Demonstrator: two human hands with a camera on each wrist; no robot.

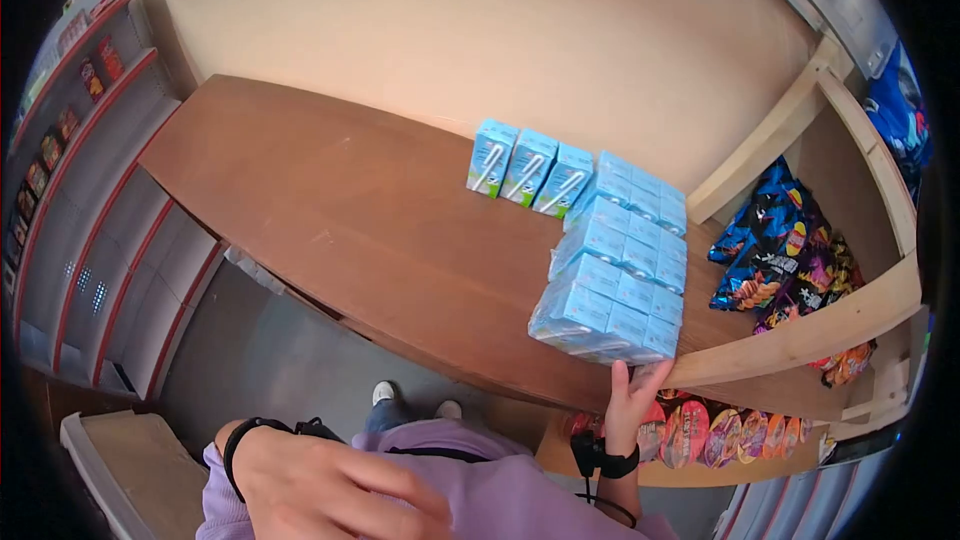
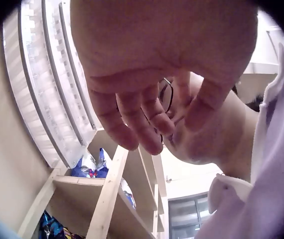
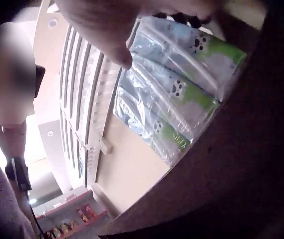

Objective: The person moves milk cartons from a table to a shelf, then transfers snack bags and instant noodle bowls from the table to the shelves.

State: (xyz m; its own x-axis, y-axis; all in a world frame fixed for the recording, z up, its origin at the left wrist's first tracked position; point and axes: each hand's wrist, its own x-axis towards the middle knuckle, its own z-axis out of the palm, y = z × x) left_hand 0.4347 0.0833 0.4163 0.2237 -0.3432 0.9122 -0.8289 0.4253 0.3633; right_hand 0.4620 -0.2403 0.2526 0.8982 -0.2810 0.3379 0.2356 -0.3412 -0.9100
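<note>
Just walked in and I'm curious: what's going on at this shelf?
A person stands at a wooden shelf. The straight fingers of the right hand rest against the front of the nearest wrapped pack of blue drink cartons, which sits at the shelf's edge. More such packs lie behind it, and three single cartons stand further back to the left. The left hand hangs low by the body, holding nothing. Snack bags fill the compartment to the right.
</note>
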